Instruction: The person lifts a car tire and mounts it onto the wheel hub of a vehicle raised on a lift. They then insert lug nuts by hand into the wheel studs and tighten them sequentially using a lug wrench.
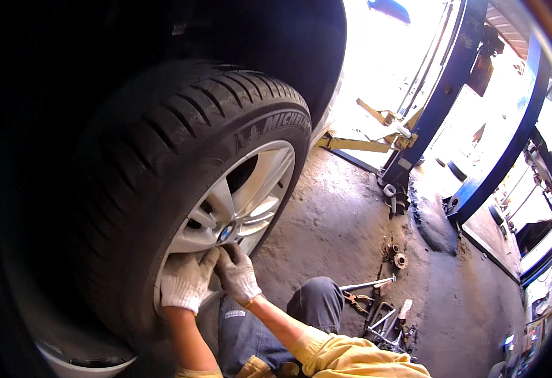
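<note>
A black tyre (pixel 181 135) on a silver spoked wheel (pixel 260 183) stands upright under the dark wheel arch, its hub marked by a round blue-and-white centre cap (pixel 225 233). Just below that cap, both of my hands, in off-white knit gloves with dirty fingers, meet at the hub. My left hand (pixel 184 277) lies over the lower spokes, fingers curled toward the centre. My right hand (pixel 237 276) is beside it, fingertips pinched together at the hub. Whatever sits between the fingers is hidden by the gloves.
On the floor to the right lie several hand tools (pixel 386 321), a long metal bar (pixel 369 283) and a round metal part (pixel 400 260). Beyond them rise a blue lift post (pixel 436 94) with yellow arms (pixel 358 143) and another blue post (pixel 499 170). My bent knee (pixel 317 302) is close by.
</note>
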Demonstrator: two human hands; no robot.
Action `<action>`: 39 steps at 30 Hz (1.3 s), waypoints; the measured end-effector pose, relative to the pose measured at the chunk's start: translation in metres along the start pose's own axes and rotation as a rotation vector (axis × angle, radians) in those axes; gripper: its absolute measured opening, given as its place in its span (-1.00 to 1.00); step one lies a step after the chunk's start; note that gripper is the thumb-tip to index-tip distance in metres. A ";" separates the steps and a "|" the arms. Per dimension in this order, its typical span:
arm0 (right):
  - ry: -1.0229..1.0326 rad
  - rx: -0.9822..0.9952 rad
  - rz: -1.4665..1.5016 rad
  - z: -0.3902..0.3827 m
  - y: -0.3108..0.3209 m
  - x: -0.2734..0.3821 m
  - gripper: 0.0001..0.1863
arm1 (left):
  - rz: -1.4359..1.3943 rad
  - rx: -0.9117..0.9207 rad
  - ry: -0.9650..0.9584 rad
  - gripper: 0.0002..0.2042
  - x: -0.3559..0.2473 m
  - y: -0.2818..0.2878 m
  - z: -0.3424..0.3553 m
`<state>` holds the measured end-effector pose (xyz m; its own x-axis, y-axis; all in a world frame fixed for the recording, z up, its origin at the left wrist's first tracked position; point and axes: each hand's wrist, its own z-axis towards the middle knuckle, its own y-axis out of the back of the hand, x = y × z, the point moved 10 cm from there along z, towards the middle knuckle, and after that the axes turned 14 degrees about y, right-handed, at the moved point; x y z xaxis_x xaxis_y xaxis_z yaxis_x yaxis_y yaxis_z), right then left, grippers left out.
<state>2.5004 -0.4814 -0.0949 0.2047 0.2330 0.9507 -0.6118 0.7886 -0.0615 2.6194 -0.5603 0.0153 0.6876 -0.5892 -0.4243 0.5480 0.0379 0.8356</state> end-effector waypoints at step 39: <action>-0.106 -0.032 0.010 -0.014 -0.001 -0.003 -0.67 | 0.184 -0.317 -0.106 -0.63 -0.002 0.002 -0.019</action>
<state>2.5108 -0.4746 -0.1019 0.1162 0.1809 0.9766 -0.5884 0.8047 -0.0790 2.6278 -0.5433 0.0112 0.7444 -0.6287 -0.2251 0.5515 0.3886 0.7381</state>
